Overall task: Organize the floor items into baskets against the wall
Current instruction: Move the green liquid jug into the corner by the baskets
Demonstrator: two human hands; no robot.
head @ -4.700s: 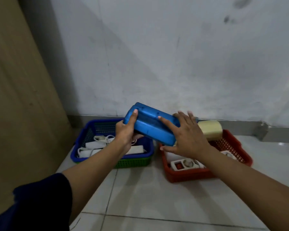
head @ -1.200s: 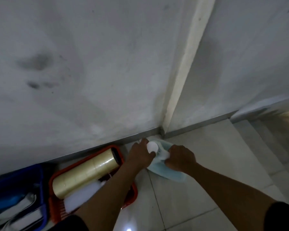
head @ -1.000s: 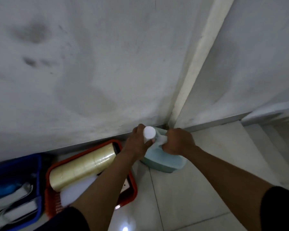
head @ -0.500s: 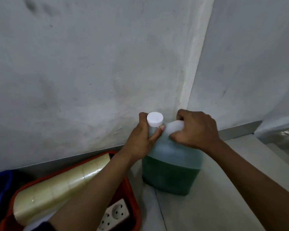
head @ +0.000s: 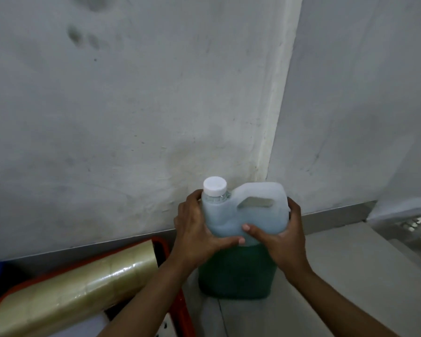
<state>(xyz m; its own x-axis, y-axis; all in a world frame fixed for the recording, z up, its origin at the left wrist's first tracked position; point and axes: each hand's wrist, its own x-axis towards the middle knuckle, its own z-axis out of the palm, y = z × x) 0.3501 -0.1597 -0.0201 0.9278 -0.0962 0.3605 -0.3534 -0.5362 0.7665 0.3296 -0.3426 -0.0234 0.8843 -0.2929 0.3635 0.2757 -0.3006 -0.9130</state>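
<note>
Standing upright on the tiled floor [head: 338, 283] by the wall corner, a translucent jug [head: 243, 215] with a white cap [head: 214, 186] holds green liquid in its lower half. The left hand [head: 197, 229] and right hand [head: 282, 237] clasp its two sides, thumbs across the front. Just left of it, an orange basket [head: 164, 244] carries a stack of clear tape rolls [head: 75, 293].

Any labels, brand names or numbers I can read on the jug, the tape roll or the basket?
None readable.
Jug: no label or print visible on the side facing the camera.
Tape roll: plain, no print visible.
Red basket: no markings visible.
</note>
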